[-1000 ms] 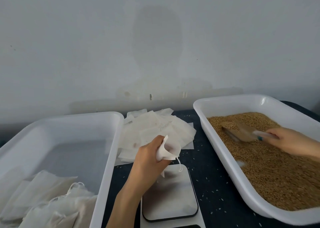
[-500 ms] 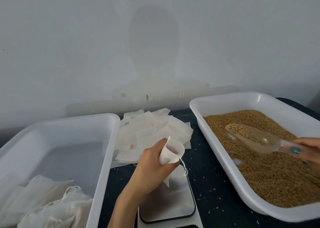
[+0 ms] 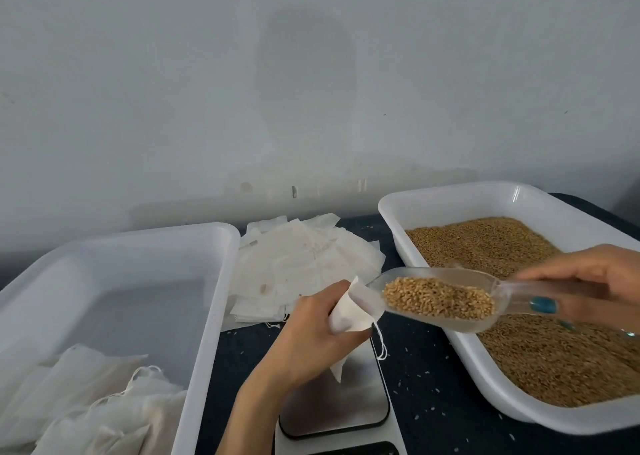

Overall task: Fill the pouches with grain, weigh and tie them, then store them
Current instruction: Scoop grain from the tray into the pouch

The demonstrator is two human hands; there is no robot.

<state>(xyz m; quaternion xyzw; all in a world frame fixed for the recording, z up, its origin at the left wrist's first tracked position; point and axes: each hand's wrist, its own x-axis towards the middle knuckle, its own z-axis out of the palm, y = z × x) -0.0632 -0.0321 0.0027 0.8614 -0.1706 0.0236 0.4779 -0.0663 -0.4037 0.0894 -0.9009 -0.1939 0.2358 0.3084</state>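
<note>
My left hand (image 3: 308, 330) grips an empty white pouch (image 3: 349, 312) with its mouth held open toward the right, above the scale (image 3: 346, 406). Its drawstring hangs down beside the hand. My right hand (image 3: 588, 281) holds the handle of a clear plastic scoop (image 3: 433, 295) loaded with brown grain. The scoop's tip touches the pouch's open mouth. The scoop hangs over the left rim of the white grain tray (image 3: 460, 354), which is full of grain.
A pile of flat empty pouches (image 3: 294, 264) lies behind the scale. The white tray at the left (image 3: 207, 298) holds several filled, tied pouches (image 3: 90, 406) in its near corner. Loose grains dot the dark tabletop (image 3: 426, 402). A grey wall stands behind.
My right hand lifted the scoop out of the grain tray and carried it left to the pouch mouth. My left hand kept the pouch held open over the scale.
</note>
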